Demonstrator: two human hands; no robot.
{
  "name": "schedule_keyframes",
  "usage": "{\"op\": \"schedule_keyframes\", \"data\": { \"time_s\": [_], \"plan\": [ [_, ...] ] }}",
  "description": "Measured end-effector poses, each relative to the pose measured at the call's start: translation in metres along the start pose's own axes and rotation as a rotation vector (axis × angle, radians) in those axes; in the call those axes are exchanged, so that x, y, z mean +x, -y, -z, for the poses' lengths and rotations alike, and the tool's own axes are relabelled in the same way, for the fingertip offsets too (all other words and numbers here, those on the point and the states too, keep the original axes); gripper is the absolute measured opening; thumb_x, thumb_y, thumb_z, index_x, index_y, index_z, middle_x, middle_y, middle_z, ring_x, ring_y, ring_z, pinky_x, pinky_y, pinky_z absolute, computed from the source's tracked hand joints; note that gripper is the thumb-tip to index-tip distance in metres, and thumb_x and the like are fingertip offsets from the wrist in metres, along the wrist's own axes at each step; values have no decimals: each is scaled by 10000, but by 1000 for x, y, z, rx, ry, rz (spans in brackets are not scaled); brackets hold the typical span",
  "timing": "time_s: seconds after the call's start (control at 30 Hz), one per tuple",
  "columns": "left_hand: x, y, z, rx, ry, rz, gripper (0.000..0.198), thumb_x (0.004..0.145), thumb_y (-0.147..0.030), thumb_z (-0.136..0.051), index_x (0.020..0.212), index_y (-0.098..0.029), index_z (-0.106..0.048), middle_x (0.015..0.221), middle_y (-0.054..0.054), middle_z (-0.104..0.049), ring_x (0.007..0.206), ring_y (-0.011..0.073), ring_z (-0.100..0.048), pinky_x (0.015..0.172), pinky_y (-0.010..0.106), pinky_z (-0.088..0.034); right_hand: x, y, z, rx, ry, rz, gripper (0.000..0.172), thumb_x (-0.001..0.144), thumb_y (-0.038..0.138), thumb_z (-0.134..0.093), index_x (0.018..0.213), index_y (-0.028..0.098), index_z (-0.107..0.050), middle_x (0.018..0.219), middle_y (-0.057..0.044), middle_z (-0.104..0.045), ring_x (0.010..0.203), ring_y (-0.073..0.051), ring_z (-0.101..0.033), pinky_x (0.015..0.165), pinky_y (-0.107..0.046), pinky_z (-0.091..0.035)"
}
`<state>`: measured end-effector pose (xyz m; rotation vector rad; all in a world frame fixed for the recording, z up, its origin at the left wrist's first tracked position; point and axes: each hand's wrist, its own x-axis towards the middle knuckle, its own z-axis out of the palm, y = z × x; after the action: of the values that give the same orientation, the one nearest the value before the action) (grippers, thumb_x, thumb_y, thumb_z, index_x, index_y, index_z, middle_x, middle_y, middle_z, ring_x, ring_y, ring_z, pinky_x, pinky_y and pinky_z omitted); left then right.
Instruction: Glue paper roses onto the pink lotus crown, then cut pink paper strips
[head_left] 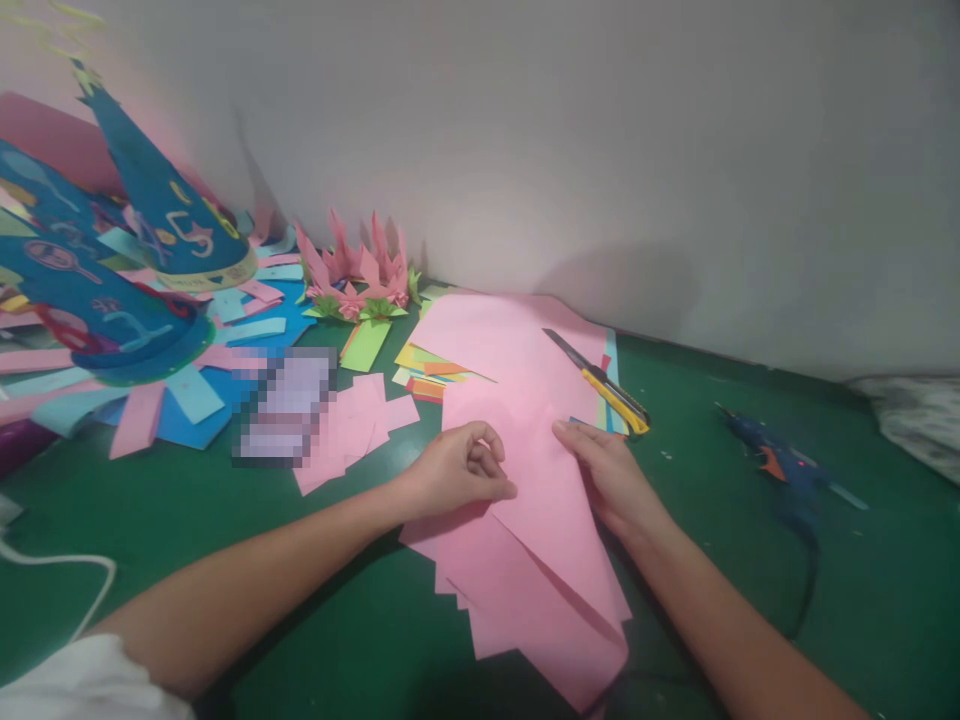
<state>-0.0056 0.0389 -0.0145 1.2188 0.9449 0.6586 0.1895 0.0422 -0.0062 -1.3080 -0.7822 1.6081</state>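
A loose stack of pink paper sheets (517, 590) lies on the green table in front of me, its lower edges fanned out. My right hand (611, 475) grips the right edge of the top pink sheet (540, 470), thumb above and fingers underneath. Over the left side of that sheet is my left hand (461, 465), its fingers loosely bent and the thumb apart from them. Nothing shows between those fingers. A yellow utility knife (604, 387) with a dark blade rests on another pink sheet (495, 325) beyond my hands, above assorted coloured papers.
Left stand blue cone hats (161, 190) with paper strips round them. A pink paper crown (360, 270) is near the wall. Small pink pieces (360, 430) lie beside a pixelated phone-shaped object (289, 405). A blue glue gun (780, 465) with its cord lies right on the green table (720, 560).
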Motion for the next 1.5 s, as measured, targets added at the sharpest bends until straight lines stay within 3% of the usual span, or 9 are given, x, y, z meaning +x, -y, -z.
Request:
{"op": "schedule_keyframes", "data": {
  "time_s": [0.43, 0.67, 0.9, 1.23, 1.5],
  "plan": [
    [1, 1, 5, 28, 45, -6, 281, 624, -183, -727, 754, -167, -479, 628, -33, -592, 533, 72, -549, 512, 192, -414, 2, -3, 0, -93, -72, 124, 328, 518, 414, -827, 549, 172, -608, 540, 37, -554, 507, -91, -455, 513, -231, -387],
    [3, 2, 6, 76, 25, -32, 281, 625, -188, -731, 759, -166, -485, 676, -23, -613, 564, 67, -552, 534, 189, -420, -2, -3, -1, -208, -152, 239, 315, 536, 455, -804, 611, 181, -667, 609, 24, -608, 554, -109, -493, 542, -243, -398],
    [1, 0, 5, 170, 36, -55, 201, 656, -195, -706, 747, -163, -529, 638, -42, -571, 592, 69, -552, 567, 193, -438, -4, -3, -3, -238, -175, 237, 346, 548, 485, -785, 620, 172, -656, 597, 8, -593, 536, -112, -474, 501, -240, -388],
    [1, -2, 3, 129, 38, -37, 219, 634, -163, -711, 742, -161, -520, 628, -41, -577, 582, 76, -566, 562, 199, -443, -4, -5, -6, -211, -196, 275, 352, 531, 458, -799, 554, 173, -593, 535, 43, -508, 498, -82, -405, 496, -234, -342],
    [0, -2, 4, 161, 66, -66, 129, 673, -165, -669, 738, -157, -558, 627, -42, -571, 573, 61, -539, 558, 179, -432, -4, -5, -6, -158, -173, 233, 359, 539, 491, -791, 599, 183, -616, 560, 40, -567, 487, -91, -451, 494, -239, -362]
  ]
}}
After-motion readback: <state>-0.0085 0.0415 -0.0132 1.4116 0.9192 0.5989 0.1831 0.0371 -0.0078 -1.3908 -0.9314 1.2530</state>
